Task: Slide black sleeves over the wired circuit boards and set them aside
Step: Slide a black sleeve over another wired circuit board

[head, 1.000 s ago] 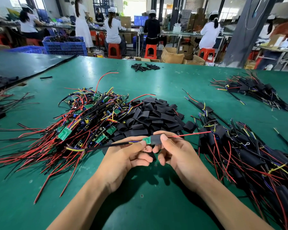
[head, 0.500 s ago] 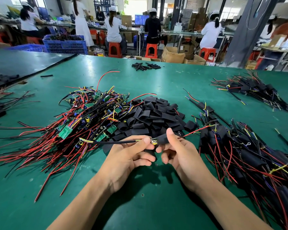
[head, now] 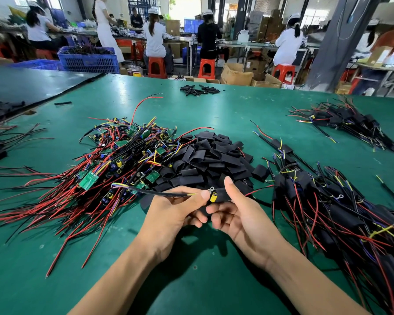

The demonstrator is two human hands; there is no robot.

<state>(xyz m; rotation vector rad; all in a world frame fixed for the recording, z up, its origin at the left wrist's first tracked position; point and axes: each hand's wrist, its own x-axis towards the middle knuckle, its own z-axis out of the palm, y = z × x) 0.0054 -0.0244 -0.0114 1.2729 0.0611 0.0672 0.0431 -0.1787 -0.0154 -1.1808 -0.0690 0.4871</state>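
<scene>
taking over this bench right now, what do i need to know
Left grip: pinches the board's black cable.
Right grip: holds the black sleeve, with the board's yellow capacitor at its mouth.
Bare boards lie left, empty sleeves centre, sleeved ones right.
Done: the right pile. Left: seat this sleeve, set it right, work through the left pile.

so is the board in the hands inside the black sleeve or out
Mostly in: only a yellow capacitor and the cable show at the left mouth of the sleeve the right hand grips.
</scene>
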